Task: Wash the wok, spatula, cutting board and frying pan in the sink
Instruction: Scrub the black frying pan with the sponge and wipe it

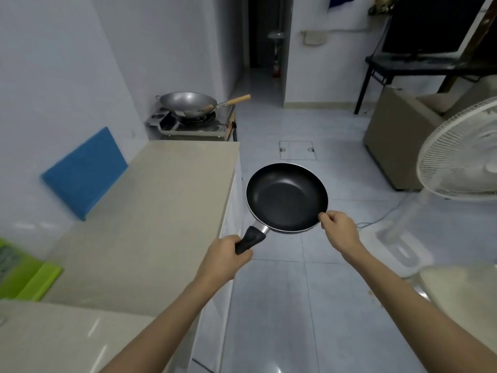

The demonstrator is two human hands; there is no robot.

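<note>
Head view: black frying pan (286,198) held level in the air over the pale tiled floor (282,292), just off the right edge of the beige table (150,211), inner face up and bare. Left hand (226,258) wrapped round the pan's dark handle (250,240), fingers curled tight about it. Right hand (337,224) pinching the pan's near right rim between thumb and fingertips. Both forearms stretched forward from the bottom corners.

Farther back, past the far end of the table, grey metal wok (188,103) sitting on a gas stove (193,123), its wooden handle (238,99) pointing right. Something with a wooden grip resting inside the wok, perhaps the spatula, too small to tell. Blue cutting board (86,170) leaning tilted against the white wall on the table's left side. Green tray-like thing (27,275) at the left edge, blurred.

On the right, white standing fan (457,160) with its base on the floor, a tan sofa (398,135) behind it, and a dark side table (419,67) beyond. Open dark doorway (265,36) at the far end of the room
</note>
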